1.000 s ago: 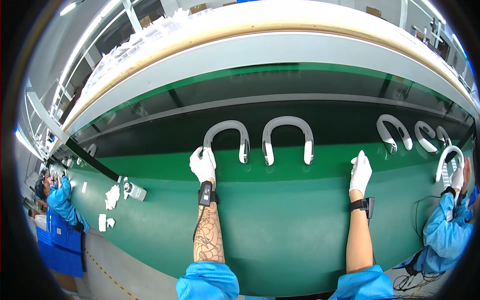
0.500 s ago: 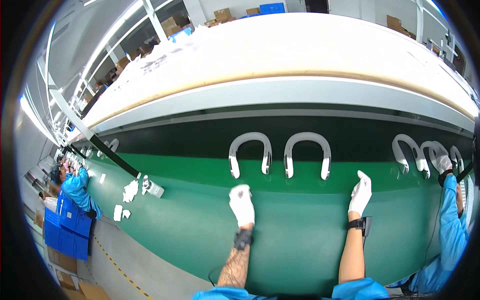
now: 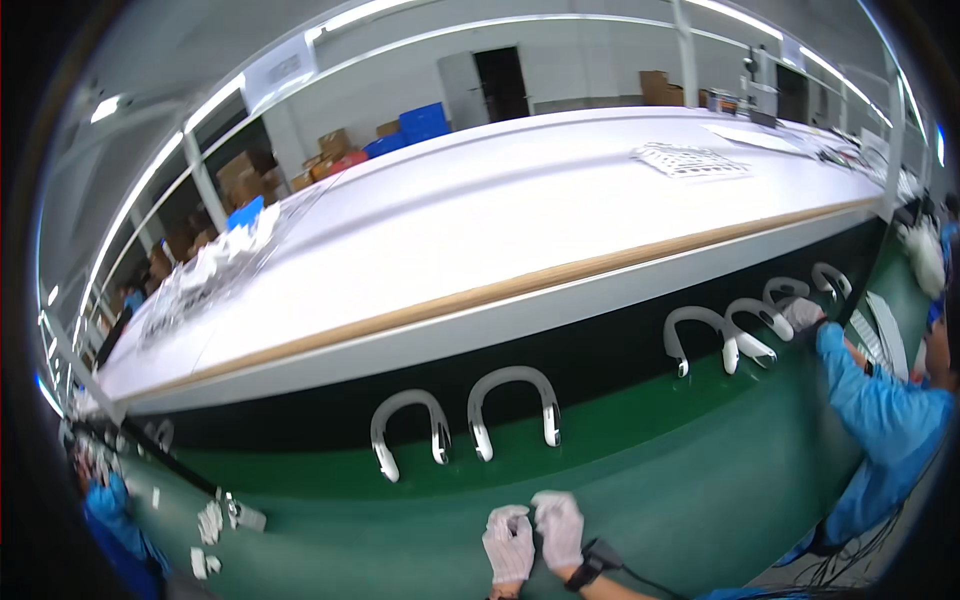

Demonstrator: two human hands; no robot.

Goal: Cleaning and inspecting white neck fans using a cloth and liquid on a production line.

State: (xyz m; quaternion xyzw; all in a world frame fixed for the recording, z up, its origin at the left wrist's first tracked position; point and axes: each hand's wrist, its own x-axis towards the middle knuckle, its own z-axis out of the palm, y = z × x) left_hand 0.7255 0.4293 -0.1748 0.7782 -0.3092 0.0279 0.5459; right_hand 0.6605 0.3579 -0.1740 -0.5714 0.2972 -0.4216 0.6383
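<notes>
My left hand [image 3: 508,545], in a white glove, is over the green work surface near its front edge with its fingers curled in. Close beside it on the right is my right hand [image 3: 558,528], also gloved and closed, slightly blurred. Whatever either hand may hold is hidden by the fingers. Beyond them, two white and grey U-shaped neckbands stand with their ends down against the dark back panel: a left one [image 3: 411,430] and a right one [image 3: 514,408]. Both hands are apart from these neckbands.
On the right, a co-worker's gloved hand [image 3: 803,313] touches one of several more neckbands [image 3: 700,330]. At the left are a bottle [image 3: 246,515] and crumpled white wipes [image 3: 210,523]. A white raised shelf [image 3: 450,240] runs behind the green bench [image 3: 690,480]. Another person [image 3: 115,510] sits at far left.
The view has turned up and to the right. My hands, wide apart before, are now close together, and my right hand's extended fingers have curled in. The two neckbands stay standing.
</notes>
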